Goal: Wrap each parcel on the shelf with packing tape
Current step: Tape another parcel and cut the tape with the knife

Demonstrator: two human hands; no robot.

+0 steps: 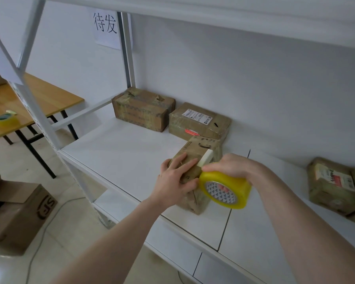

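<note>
A person's left hand (pixel 175 177) lies with fingers straight and slightly spread on the top of a brown cardboard parcel (pixel 195 173), thumb along the near face, holding it down near the front edge of a white metal shelf (pixel 119 152). The right hand (pixel 232 167), just to the right of the left, has its fingers curled over the top of a yellow roll of packing tape (pixel 225 189), gripping it against the parcel's right side; the roll's patterned core faces the camera. A pale strip of tape (pixel 206 157) runs from the roll up over the parcel's top edge, just beyond the right hand's fingertips.

Beyond both hands, against the white back wall, sit two more parcels side by side and touching: a larger taped carton (pixel 142 108) to the far left of the left hand, and a flatter parcel with a white shipping label (pixel 199 120) directly behind the one being held. Well to the right of the right hand, another labelled parcel (pixel 333 184) lies on the same shelf, with a further package partly cut off by the frame edge beside it.

Far to the left of the left hand, past the shelf's upright, a wooden folding table (pixel 49 99) carries a second yellow tape roll (pixel 5 118). Below it, on the tiled floor, stands an open cardboard box (pixel 19 210) with a printed logo. A paper sign (pixel 106 27) with two Chinese characters hangs on the upright above the far carton.
</note>
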